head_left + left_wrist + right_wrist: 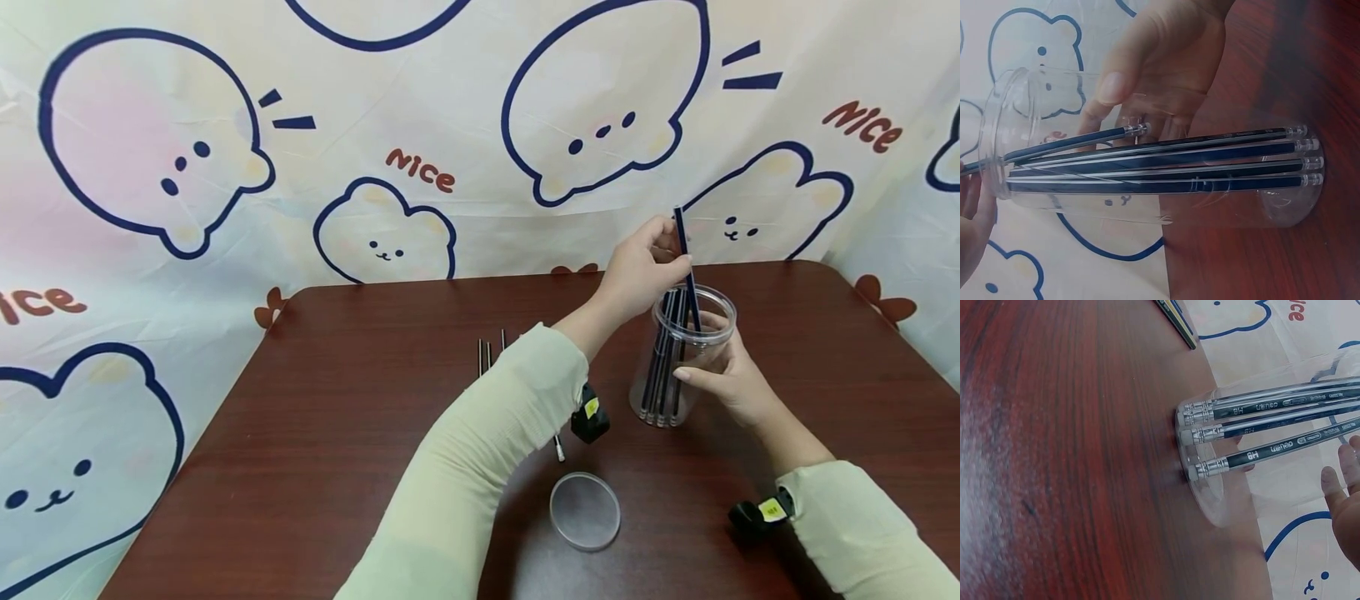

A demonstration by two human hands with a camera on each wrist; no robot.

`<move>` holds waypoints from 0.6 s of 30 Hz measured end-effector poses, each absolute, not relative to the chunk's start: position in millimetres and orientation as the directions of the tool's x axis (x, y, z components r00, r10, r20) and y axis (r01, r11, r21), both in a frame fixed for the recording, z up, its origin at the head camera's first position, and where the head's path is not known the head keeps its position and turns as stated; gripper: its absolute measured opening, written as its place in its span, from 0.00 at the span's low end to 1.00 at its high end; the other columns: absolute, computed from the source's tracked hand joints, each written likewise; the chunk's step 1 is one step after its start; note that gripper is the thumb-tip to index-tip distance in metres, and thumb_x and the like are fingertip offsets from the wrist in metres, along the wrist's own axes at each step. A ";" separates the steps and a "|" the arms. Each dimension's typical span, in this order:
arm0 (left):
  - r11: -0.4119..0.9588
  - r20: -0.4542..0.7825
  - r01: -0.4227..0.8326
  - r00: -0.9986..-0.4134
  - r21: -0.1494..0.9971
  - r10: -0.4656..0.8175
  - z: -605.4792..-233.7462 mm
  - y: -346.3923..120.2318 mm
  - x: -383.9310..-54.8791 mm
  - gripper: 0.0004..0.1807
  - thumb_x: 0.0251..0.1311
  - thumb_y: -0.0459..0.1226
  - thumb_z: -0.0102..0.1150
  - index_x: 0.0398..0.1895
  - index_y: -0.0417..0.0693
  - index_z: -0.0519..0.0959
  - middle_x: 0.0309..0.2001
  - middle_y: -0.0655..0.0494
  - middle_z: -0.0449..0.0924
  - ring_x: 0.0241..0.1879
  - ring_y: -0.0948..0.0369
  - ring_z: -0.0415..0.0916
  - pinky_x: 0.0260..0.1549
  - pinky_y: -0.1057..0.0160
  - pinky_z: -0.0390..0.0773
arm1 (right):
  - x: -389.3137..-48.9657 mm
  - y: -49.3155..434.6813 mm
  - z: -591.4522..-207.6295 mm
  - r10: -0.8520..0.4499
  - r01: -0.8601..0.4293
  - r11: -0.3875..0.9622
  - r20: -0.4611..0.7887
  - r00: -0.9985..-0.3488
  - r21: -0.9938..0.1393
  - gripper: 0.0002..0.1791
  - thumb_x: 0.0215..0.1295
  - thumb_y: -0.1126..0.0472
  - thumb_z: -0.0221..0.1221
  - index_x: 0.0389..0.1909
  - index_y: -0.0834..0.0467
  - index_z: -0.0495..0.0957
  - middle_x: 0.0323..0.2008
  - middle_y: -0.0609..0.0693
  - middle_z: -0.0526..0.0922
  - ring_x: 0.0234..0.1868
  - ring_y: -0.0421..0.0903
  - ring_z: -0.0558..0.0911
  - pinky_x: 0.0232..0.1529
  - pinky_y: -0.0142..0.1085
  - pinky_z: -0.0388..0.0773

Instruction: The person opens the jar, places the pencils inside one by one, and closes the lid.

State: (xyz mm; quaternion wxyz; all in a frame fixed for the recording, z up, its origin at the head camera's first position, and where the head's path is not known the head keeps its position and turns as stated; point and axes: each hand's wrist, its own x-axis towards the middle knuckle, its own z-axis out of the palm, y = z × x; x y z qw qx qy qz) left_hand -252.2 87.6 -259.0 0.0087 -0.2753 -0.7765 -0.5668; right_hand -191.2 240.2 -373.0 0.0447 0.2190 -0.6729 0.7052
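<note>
My left hand (pixel 641 265) pinches a dark blue pencil (pixel 685 271) above the mouth of a clear plastic jar (pixel 718 333). In the left wrist view, the eraser end of that pencil (pixel 1100 134) is inside the jar, higher than the eraser ends of the others. Several dark pencils (pixel 1210 164) stand in the jar, leaning together, erasers down at its base. My right hand (pixel 738 379) holds the jar from the right side, thumb toward me and fingers behind the clear wall. The jar stands upright on the table.
A round clear lid (pixel 585 511) lies on the brown table (pixel 360 467) in front of the jar. More pencils (pixel 482 358) lie left of the jar, partly hidden under my left sleeve (pixel 480 442). A patterned cloth (pixel 480 108) hangs behind the table.
</note>
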 end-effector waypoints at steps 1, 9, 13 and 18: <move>0.198 0.330 0.438 -0.849 0.877 0.413 -259.8 87.9 -252.0 0.09 0.54 0.32 0.54 0.38 0.47 0.69 0.33 0.60 0.71 0.32 0.71 0.70 0.27 0.76 0.71 | -191.2 240.4 -372.9 -0.231 -0.357 -0.082 0.366 -0.901 -0.931 0.37 0.51 0.80 0.50 0.59 0.54 0.47 0.50 0.48 0.64 0.46 0.38 0.71 0.40 0.26 0.70; 0.155 0.397 0.492 -0.820 0.856 0.413 -267.1 90.1 -254.5 0.28 0.53 0.30 0.54 0.58 0.55 0.61 0.37 0.58 0.69 0.33 0.70 0.70 0.29 0.77 0.71 | -190.4 241.2 -373.6 -0.246 -0.367 -0.073 0.373 -0.895 -0.927 0.37 0.52 0.80 0.50 0.59 0.54 0.46 0.50 0.48 0.63 0.44 0.38 0.71 0.39 0.26 0.70; 0.139 0.417 0.507 -0.812 0.851 0.409 -269.4 89.8 -256.1 0.37 0.53 0.30 0.55 0.63 0.66 0.52 0.38 0.58 0.67 0.33 0.69 0.71 0.28 0.76 0.71 | -191.2 241.8 -374.0 -0.243 -0.357 -0.082 0.366 -0.899 -0.931 0.37 0.52 0.80 0.50 0.59 0.54 0.46 0.50 0.48 0.63 0.42 0.39 0.73 0.38 0.27 0.71; 0.153 0.426 0.522 -0.806 0.839 0.411 -270.8 89.3 -257.1 0.36 0.53 0.31 0.54 0.62 0.67 0.53 0.38 0.58 0.67 0.34 0.70 0.71 0.27 0.75 0.72 | -192.8 241.5 -374.6 -0.233 -0.344 -0.119 0.363 -0.902 -0.931 0.37 0.51 0.81 0.50 0.58 0.54 0.47 0.48 0.48 0.67 0.38 0.39 0.75 0.36 0.28 0.72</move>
